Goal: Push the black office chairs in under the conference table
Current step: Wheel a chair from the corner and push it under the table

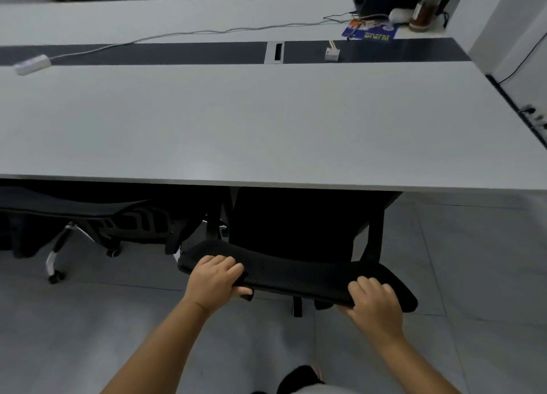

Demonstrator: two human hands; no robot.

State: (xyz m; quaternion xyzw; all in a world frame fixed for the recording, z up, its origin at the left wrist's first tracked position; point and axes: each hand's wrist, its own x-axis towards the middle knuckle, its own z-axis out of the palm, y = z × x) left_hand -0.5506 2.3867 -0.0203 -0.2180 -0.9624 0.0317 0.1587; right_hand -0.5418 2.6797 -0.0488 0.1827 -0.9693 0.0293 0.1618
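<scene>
**Chair at table edge, both hands gripping**

At far left we note a second chair tucked under the conference table. Our left hand clasps the black office chair by its top edge; our right hand clasps the same edge. The seat sits partly beneath the tabletop.

Both bare forearms extend from the bottom edge of the frame toward its lower centre, converging slightly. The left hand is palm down, fingers curled over and thumb tucked beneath in a closed grasp. The right hand, lower right of centre, is posed likewise.
</scene>
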